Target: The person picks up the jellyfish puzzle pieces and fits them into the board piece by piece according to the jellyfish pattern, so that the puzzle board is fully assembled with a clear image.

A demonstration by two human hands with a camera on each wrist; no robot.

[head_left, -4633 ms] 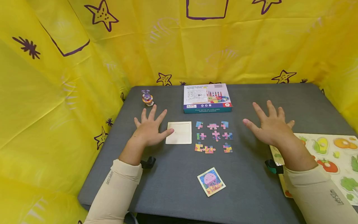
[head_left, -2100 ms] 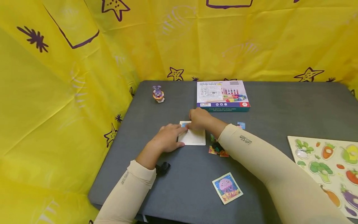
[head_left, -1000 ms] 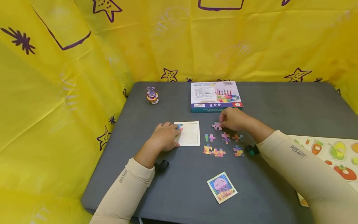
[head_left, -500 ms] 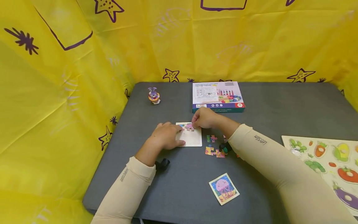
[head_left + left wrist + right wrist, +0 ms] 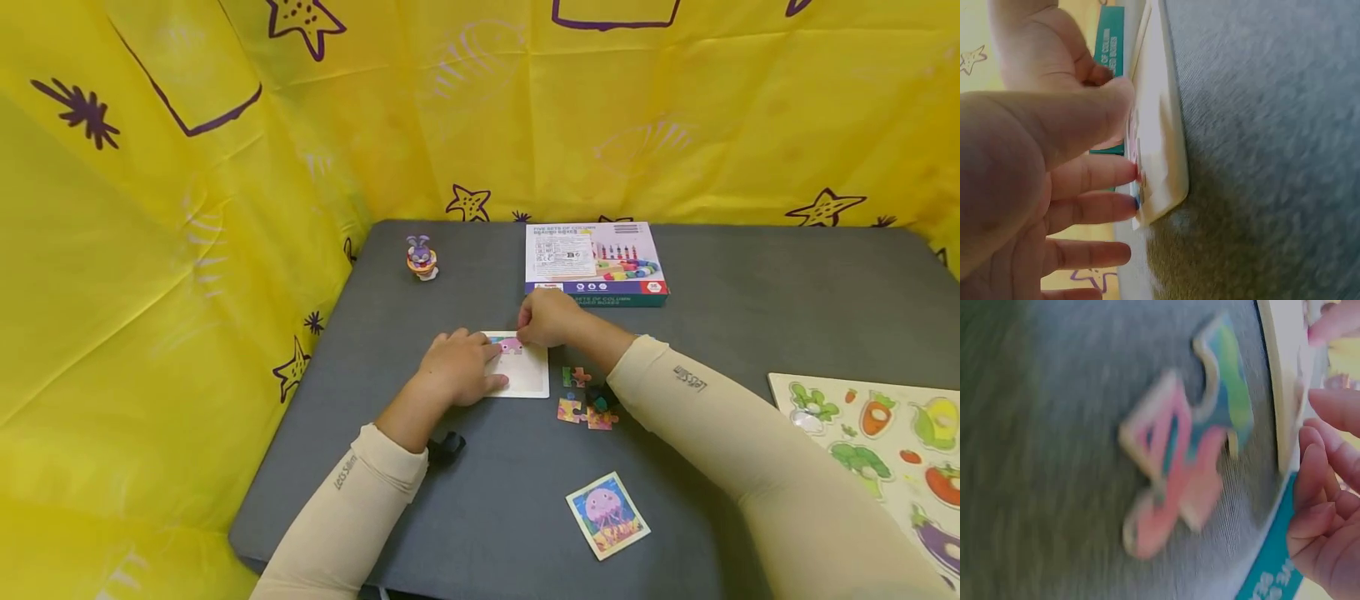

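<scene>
A shallow, pale wooden puzzle tray (image 5: 525, 382) lies on the grey table. Along its far edge sits a pink jigsaw piece (image 5: 510, 345) with eyes, beside a bluish corner piece partly behind left fingers. My right hand (image 5: 551, 318) has curled fingers, its fingertips pinching at the pink piece's right end; the right wrist view hides that contact. My left hand (image 5: 459, 367) steadies the tray from the left, its fingers (image 5: 1094, 207) straight and touching the tray's far-left corner. Loose jigsaw pieces (image 5: 576, 377) lie right of the tray, some hidden under the right forearm.
A jellyfish picture card (image 5: 607, 515) lies nearer the front edge. Behind the tray is a bead-set box (image 5: 592, 260), with a purple rabbit figurine (image 5: 422, 258) to its left. A vegetable board (image 5: 855, 433) occupies the right side. Yellow cloth (image 5: 450, 108) hangs around the table.
Starting spread above the table, both hands moved to the tray. The right hand put the corner piece in, then carried the pink piece left from the loose ones and lowered it beside that.
</scene>
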